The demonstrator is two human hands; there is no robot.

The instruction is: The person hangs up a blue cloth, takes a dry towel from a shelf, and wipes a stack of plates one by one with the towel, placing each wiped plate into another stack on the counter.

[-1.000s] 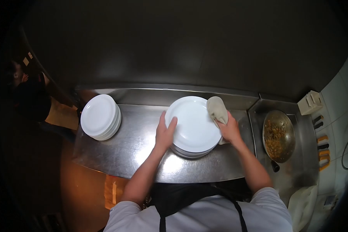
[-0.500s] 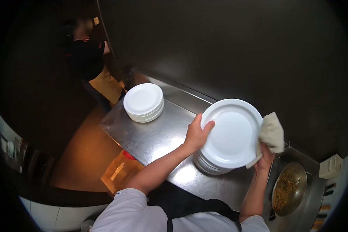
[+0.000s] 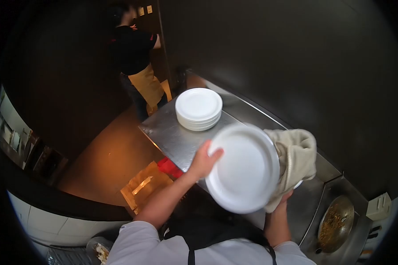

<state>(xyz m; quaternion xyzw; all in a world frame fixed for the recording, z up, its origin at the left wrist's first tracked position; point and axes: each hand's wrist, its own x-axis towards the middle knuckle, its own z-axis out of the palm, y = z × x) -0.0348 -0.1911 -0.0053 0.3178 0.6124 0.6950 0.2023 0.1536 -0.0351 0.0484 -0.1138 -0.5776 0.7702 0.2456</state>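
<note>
A round white plate is tilted up in front of me, slightly blurred. My left hand grips its left rim, thumb over the front face. At the opposite rim, a beige cloth hangs bunched against the plate. My right hand is under that cloth, holding it, with most of its fingers hidden. Behind the cloth, a bit of white rim shows; the rest of it is covered. Farther back on the steel counter stands a stack of white plates.
The steel counter runs diagonally along a dark wall. At right sits a metal pan with food in it. A person in a yellow apron stands at the far left. Below the counter edge are a brown paper bag and something red.
The plate has moved left and towards me, tilting more. The cloth now spreads wider along its right side. My view has shifted, and the other person appears farther right.
</note>
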